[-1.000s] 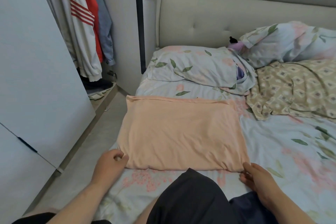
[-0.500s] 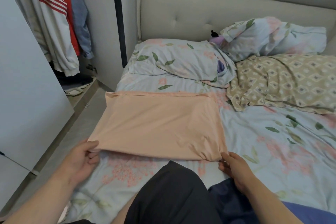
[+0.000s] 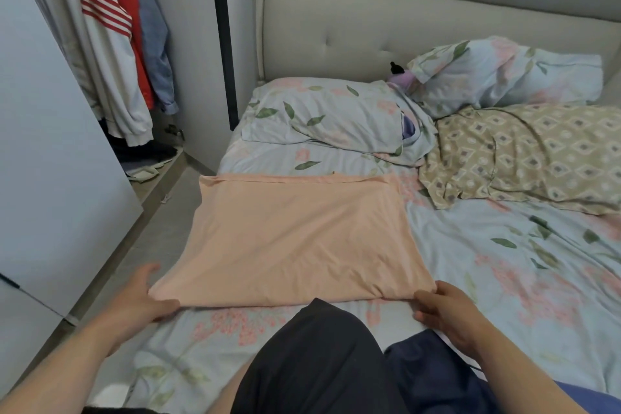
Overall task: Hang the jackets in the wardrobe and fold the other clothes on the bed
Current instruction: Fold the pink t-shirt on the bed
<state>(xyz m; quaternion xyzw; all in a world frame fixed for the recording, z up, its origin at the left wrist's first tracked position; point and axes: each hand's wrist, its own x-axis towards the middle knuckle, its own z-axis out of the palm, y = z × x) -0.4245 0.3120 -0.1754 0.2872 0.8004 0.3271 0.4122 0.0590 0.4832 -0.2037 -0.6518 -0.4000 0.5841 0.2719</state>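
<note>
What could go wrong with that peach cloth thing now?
The peach garment lies at the left edge of the bed, so the corner that the left hand holds might slip toward the floor. If the right hand pulls unevenly, the fold could go crooked or wrinkle.

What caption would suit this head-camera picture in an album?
Left hand and right hand hold the near corners of a peach garment on the bed; jackets hang nearby.

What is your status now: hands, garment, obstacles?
Left hand grips peach garment at near left corner; right hand pinches near right corner. Garment flat on bed. Black fabric close at near edge.
</note>
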